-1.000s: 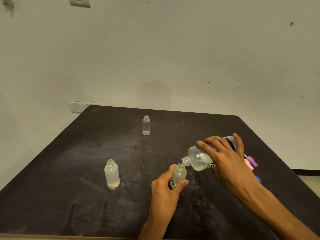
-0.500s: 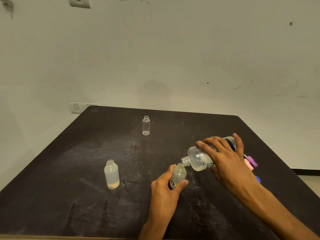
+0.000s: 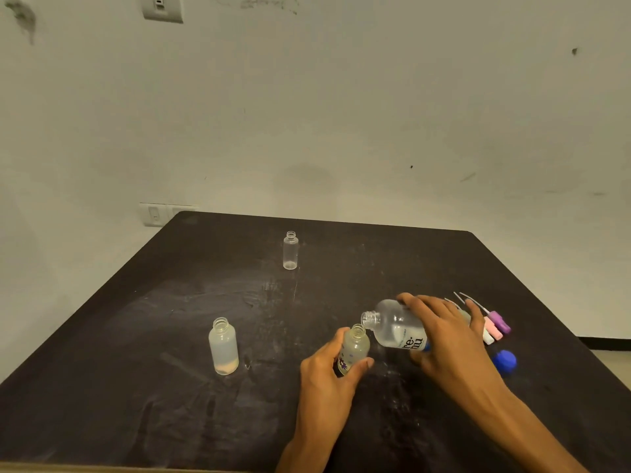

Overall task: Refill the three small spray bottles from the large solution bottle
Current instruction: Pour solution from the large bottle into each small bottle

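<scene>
The large clear plastic solution bottle (image 3: 397, 327), gripped by the right hand (image 3: 447, 339), lies tipped, its open neck just above the small clear labelled spray bottle (image 3: 355, 348) that the left hand (image 3: 327, 373) pinches upright. Left of the hands, a cloudy small bottle (image 3: 223, 348) stands nearer, a clear one (image 3: 290, 250) farther.

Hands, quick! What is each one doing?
Left hand: holds the small spray bottle.
Right hand: holds the large solution bottle, tipped.

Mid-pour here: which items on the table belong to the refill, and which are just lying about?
In use: large solution bottle, labelled small bottle, frosted small bottle, clear small bottle, spray tops, blue cap.
Lying about: nothing on the table; only wall switches.
</scene>
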